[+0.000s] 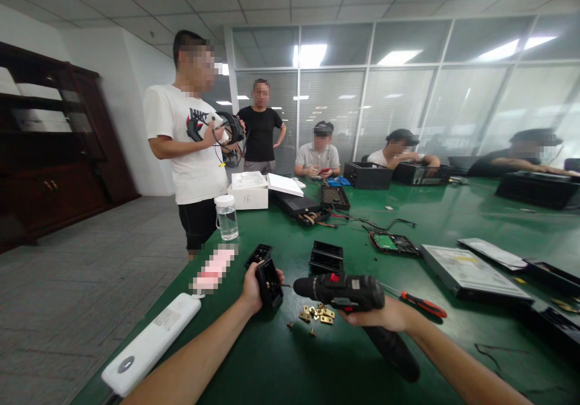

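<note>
My left hand (251,288) is wrapped round a small black plastic box (270,284), held tilted with its hollow side toward the right; some brass-coloured bits show inside. In my right hand (385,317) is a black cordless drill (348,290), lying level, its thin bit aimed left at the box. Whether the bit touches the box I cannot tell. Below the drill's front lies a small pile of brass plates (327,317), with loose screws (312,332) nearer me. Another black box (258,255) rests just behind my left hand, and black plastic housings (327,256) stand beyond the drill.
An orange-handled screwdriver (423,304) lies right of the drill. A white power strip (154,338) runs along the left edge, near a water bottle (226,217). A metal disc drive (473,272) sits at right. Several people are around the green table (290,362).
</note>
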{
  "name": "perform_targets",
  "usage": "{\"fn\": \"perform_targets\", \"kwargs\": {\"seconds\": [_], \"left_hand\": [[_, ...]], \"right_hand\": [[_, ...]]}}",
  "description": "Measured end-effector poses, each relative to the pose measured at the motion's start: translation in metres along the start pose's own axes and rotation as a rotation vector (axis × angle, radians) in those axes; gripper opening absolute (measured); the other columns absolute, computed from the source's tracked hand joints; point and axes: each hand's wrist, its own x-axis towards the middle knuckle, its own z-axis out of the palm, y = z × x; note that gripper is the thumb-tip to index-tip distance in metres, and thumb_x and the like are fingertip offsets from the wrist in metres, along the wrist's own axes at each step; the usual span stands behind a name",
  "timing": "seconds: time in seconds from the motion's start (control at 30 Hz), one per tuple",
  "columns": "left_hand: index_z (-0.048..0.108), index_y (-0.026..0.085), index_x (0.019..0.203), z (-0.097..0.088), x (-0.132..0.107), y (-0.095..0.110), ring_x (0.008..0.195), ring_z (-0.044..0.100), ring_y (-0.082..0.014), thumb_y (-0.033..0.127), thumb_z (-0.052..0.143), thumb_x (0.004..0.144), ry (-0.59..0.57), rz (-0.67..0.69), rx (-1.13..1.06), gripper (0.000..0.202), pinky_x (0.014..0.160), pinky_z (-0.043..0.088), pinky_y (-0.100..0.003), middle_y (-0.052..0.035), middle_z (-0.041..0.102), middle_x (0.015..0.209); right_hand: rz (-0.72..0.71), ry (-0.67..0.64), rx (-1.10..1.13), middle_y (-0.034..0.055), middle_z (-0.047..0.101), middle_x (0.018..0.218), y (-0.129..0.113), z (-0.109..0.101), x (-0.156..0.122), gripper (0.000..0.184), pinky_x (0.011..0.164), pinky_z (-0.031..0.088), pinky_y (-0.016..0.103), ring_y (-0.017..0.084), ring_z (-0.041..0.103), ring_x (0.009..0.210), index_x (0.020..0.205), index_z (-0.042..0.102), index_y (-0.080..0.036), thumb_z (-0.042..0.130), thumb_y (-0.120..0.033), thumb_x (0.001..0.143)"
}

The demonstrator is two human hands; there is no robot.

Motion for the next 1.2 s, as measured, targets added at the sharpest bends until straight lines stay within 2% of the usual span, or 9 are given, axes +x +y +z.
{"fn": "perform_targets", "kwargs": {"seconds": [0.3,0.53,0.77,1.07,1.2], "left_hand": [[0.058,0.002,0.071,-0.001,0.0,-0.001,0.066,0.056,-0.024,0.041,0.035,0.067,-0.005,0.002,0.01,0.046,0.065,0.04,-0.036,-0.0166,0.059,0.069],[0.058,0.003,0.071,0.0,0.0,-0.001,0.066,0.056,-0.0236,0.041,0.036,0.067,-0.006,0.015,0.011,0.044,0.065,0.041,-0.036,-0.0158,0.059,0.07],[0.058,0.002,0.071,0.0,0.0,0.0,0.066,0.056,-0.0239,0.041,0.036,0.067,0.004,0.01,0.013,0.045,0.065,0.04,-0.036,-0.0167,0.059,0.07],[0.058,0.002,0.071,-0.003,0.002,-0.002,0.065,0.057,-0.0236,0.042,0.034,0.067,0.002,0.005,0.022,0.046,0.065,0.04,-0.036,-0.0168,0.059,0.069],[0.058,0.002,0.071,-0.002,0.001,-0.001,0.066,0.056,-0.0235,0.042,0.034,0.067,0.006,0.005,0.016,0.046,0.065,0.041,-0.035,-0.0166,0.059,0.069]], "right_hand": [[-0.036,-0.016,-0.004,0.0051,0.05,0.078,-0.003,0.0,-0.003,0.019,0.069,0.039,0.025,0.014,0.048,0.074,0.085,0.052,-0.021,0.047,-0.03,0.07],[-0.015,-0.018,-0.015,0.0044,0.05,0.076,0.009,-0.001,0.001,0.021,0.067,0.04,0.026,0.015,0.049,0.073,0.085,0.052,-0.019,0.049,-0.03,0.067],[-0.032,-0.045,-0.013,0.0044,0.05,0.08,-0.001,-0.001,-0.002,0.017,0.069,0.039,0.024,0.014,0.048,0.076,0.087,0.05,-0.024,0.046,-0.028,0.071],[-0.034,-0.03,0.046,0.0031,0.049,0.073,0.007,0.001,0.002,0.019,0.066,0.04,0.025,0.013,0.048,0.07,0.082,0.052,-0.018,0.05,-0.029,0.067],[-0.03,-0.039,0.021,0.0044,0.05,0.076,0.002,-0.001,0.001,0.019,0.068,0.04,0.026,0.014,0.048,0.073,0.085,0.051,-0.021,0.049,-0.03,0.068]]}}
